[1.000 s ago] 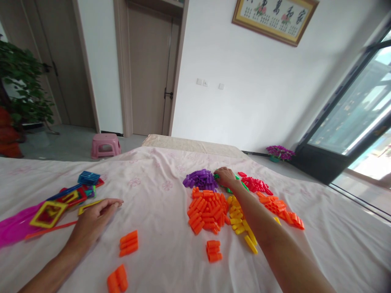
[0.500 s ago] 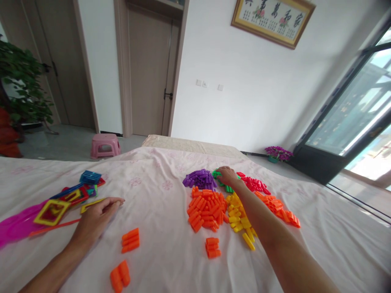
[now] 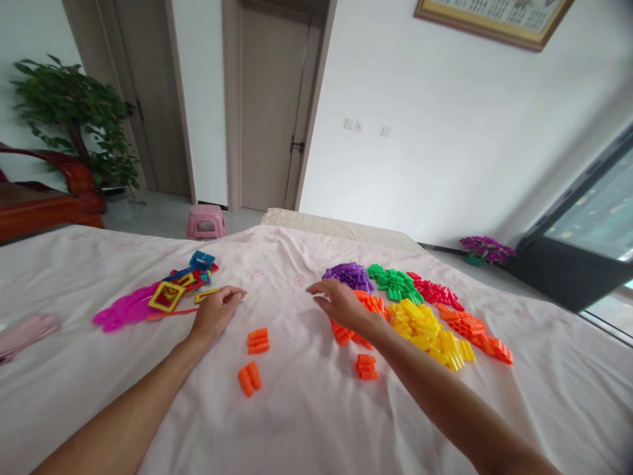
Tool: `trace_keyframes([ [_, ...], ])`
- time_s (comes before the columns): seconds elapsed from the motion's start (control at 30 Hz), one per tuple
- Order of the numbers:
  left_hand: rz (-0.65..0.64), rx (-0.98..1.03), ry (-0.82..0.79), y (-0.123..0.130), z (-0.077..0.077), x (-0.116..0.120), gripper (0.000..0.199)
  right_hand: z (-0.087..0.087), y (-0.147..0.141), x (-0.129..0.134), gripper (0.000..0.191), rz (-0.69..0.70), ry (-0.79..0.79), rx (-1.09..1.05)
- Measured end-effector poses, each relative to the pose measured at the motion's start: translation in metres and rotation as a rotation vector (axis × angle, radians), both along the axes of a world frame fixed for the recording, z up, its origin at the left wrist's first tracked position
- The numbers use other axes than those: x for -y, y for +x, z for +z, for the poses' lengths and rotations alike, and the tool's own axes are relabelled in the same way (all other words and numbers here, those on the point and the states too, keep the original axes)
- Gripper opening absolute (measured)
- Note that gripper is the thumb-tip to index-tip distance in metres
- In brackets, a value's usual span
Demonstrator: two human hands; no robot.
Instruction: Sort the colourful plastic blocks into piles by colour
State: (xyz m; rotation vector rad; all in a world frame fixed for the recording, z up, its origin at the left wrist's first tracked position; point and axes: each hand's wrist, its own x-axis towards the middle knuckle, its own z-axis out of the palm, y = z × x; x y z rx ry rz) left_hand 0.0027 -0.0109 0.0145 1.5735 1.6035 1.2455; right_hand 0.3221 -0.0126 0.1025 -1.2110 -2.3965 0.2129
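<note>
My left hand (image 3: 220, 310) rests on the cloth with its fingers curled and pressed together; what they hold, if anything, is hidden. Beside it lies a flat yellow frame piece (image 3: 205, 295). My right hand (image 3: 337, 302) is over the pile of orange plastic tube pieces (image 3: 370, 302), partly covering it. Its fingers stretch leftward, the thumb apart, and nothing shows between them. Behind it sit purple pieces (image 3: 349, 274) and green pieces (image 3: 398, 285). Yellow pieces (image 3: 420, 326) lie under and beside my right forearm.
Small orange groups lie in front: joined tubes (image 3: 258, 341), two tubes (image 3: 250, 379) and another cluster (image 3: 366, 367). Red pieces (image 3: 435, 292) and more orange pieces (image 3: 475, 332) are at right. A magenta plastic piece (image 3: 126, 309) and a blue piece (image 3: 202, 259) lie left on the bedcloth (image 3: 316, 422).
My right hand has left the green pieces and moved left and nearer, over the orange pile. My left hand stays beside the yellow frame piece. The camera view has turned left and down.
</note>
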Motion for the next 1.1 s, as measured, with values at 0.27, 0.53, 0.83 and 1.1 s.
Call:
trace_keyframes([
  [0.27, -0.001, -0.036, 0.028, -0.004, -0.002, 0.001, 0.039, -0.045, -0.100, 0.063, 0.037, 0.218, -0.046, 0.111],
  [0.53, 0.001, -0.027, 0.016, -0.006, -0.010, -0.005, 0.039, -0.041, -0.087, 0.086, 0.022, 0.005, -0.138, 0.087],
  [0.83, 0.006, -0.068, 0.016, -0.005, -0.003, 0.000, 0.036, -0.034, -0.024, 0.073, 0.017, -0.363, -0.263, -0.551],
  [1.1, 0.009, -0.085, 0.013, -0.006, -0.003, 0.000, 0.035, -0.021, 0.059, 0.047, 0.021, -0.567, -0.032, -0.557],
])
